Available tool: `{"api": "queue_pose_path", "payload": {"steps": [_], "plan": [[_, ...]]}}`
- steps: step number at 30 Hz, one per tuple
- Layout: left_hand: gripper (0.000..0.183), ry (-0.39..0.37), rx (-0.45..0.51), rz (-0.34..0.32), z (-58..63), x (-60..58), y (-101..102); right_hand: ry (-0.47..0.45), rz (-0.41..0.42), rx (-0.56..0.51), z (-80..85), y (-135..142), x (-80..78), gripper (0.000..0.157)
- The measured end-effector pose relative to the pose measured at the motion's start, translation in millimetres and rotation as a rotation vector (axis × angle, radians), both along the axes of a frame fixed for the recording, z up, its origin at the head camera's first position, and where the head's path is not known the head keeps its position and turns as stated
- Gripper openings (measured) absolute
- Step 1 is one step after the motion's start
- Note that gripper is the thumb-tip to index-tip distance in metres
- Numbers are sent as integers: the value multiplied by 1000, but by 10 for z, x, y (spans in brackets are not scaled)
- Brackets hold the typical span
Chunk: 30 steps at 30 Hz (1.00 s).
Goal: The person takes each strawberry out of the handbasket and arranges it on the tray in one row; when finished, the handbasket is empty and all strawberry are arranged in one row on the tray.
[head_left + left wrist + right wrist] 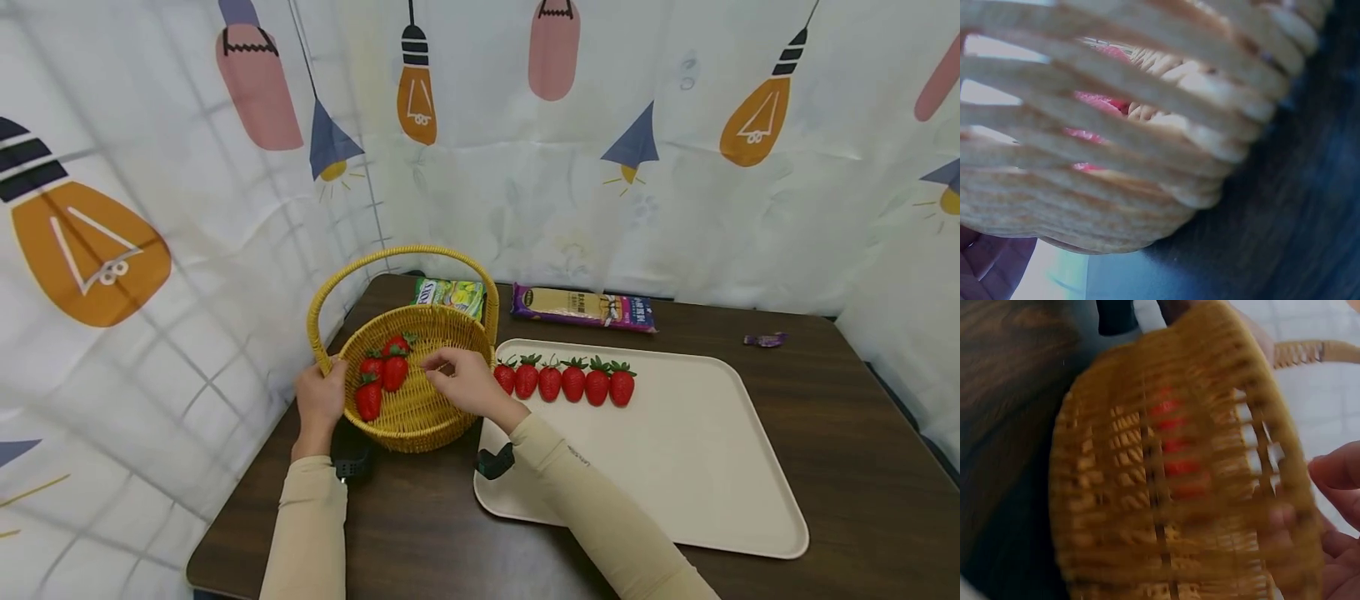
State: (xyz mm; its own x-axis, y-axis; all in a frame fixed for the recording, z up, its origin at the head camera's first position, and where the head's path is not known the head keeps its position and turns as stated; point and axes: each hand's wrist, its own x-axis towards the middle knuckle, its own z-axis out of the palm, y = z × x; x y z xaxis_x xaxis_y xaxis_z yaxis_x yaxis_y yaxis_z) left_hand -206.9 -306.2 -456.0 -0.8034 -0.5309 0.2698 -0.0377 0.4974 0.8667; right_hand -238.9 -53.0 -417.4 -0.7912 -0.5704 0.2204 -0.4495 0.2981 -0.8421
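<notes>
A yellow wicker basket (pixel 416 433) with a tall arched handle stands on the table, tilted towards me. Several strawberries (pixel 395 373) lie inside, at its left. My left hand (pixel 321 400) grips the basket's left side, by the foot of the handle. Over the basket's right rim reaches my right hand (pixel 468 382), its fingers loosely bent and nothing visible between them. The right wrist view shows thumb and fingers apart beside the woven wall. On the beige tray (pixel 675 467), several more strawberries (pixel 573 382) form a row along the far left, leaves pointing away.
Behind the basket lies a green packet (pixel 453 295). A purple and gold long package (pixel 583 308) lies beyond the tray, and a small purple wrapped item (pixel 765 340) is at the far right. Printed curtains (pixel 510 192) hang close behind the dark wooden table (pixel 420 533).
</notes>
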Motion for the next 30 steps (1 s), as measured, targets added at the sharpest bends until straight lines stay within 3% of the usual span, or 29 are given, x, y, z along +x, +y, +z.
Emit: {"api": "queue_pose_path", "payload": {"steps": [8, 17, 24, 30], "plan": [[37, 26, -8, 7, -1, -13, 7, -24, 97, 93, 0, -333, 13, 23], [37, 49, -16, 14, -30, -13, -14, 94, 118, 219, -11, -611, -3, 23], [35, 38, -4, 15, -39, 7, -7, -64, 159, 269, -50, -731, 7, 31], [37, 49, 10, -2, -20, 5, -2, -117, 130, 296, -142, -769, -97, 29]]}}
